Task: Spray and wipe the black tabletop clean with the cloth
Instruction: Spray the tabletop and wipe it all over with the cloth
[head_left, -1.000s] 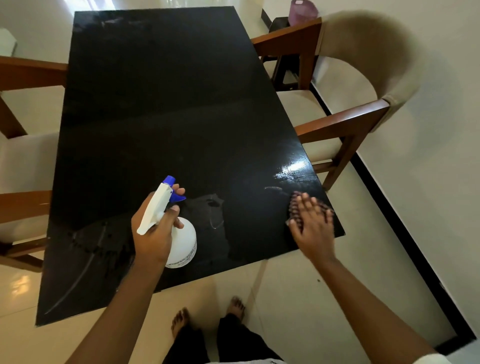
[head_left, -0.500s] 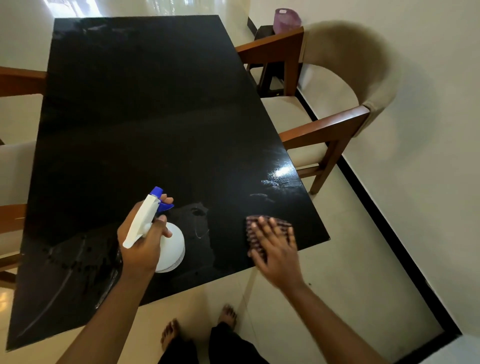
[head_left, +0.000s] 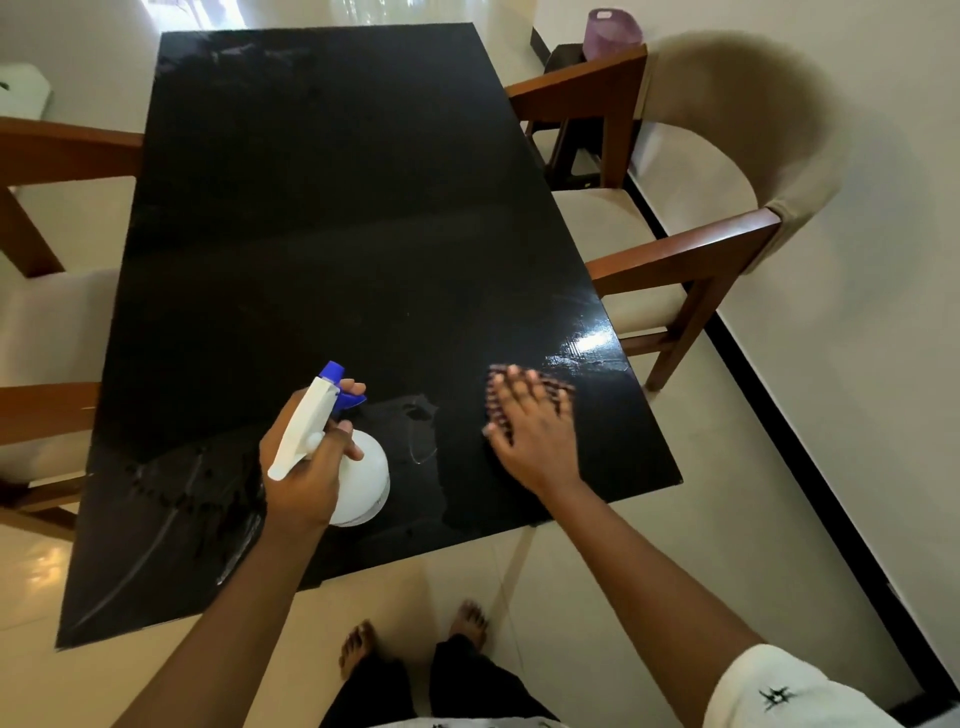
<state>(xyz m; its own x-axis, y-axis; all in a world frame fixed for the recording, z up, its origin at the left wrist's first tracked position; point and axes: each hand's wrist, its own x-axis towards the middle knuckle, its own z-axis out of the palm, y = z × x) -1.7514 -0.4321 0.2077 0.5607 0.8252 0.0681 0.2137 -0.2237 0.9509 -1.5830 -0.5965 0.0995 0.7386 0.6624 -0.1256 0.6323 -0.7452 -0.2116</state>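
Note:
The glossy black tabletop (head_left: 332, 218) stretches away from me. My left hand (head_left: 306, 467) grips a white spray bottle (head_left: 363, 483) with a blue nozzle, held over the near part of the table, nozzle pointing away. My right hand (head_left: 530, 431) lies flat, fingers spread, pressing a dark checked cloth (head_left: 558, 389) onto the table near its right edge. Most of the cloth is hidden under the hand. Wet streaks show on the near left of the table and a wet sheen beside the cloth.
A wooden chair with a beige seat (head_left: 691, 223) stands at the table's right side. Another chair (head_left: 47, 322) is at the left. A purple bin (head_left: 613, 34) sits on a dark stool at the back right. My bare feet (head_left: 415, 639) stand on pale floor tiles.
My right hand slid the cloth leftward from the near right corner, then up and slightly right. The left hand with the bottle stayed about where it was.

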